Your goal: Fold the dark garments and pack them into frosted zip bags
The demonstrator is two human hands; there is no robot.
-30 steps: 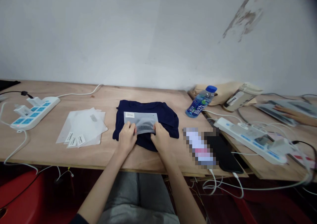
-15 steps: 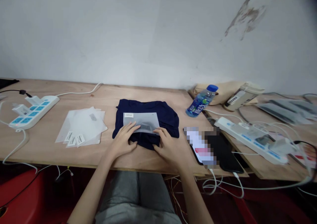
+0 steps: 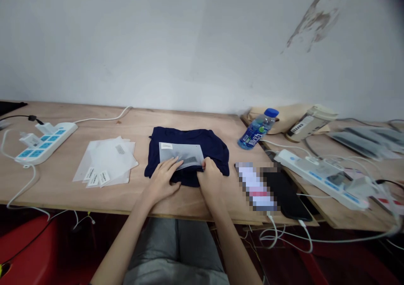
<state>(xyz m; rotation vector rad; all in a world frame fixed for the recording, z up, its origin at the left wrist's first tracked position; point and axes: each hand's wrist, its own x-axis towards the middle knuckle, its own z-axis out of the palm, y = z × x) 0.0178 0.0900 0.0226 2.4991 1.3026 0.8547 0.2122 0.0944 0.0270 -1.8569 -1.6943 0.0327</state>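
Left hand lies open, flat on the clear bag; right hand seems to pinch its corner. Tugged unevenly, the slick bag could slip off the navy garment.

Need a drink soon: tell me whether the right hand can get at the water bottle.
Probably yes. The right hand rests on the navy garment; the water bottle lies further back to its right, with only bare table between.

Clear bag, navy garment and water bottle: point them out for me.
clear bag (image 3: pixel 182 151), head view, on its frosted middle.
navy garment (image 3: pixel 215 148), head view, on its right part.
water bottle (image 3: pixel 255 135), head view, on its label.
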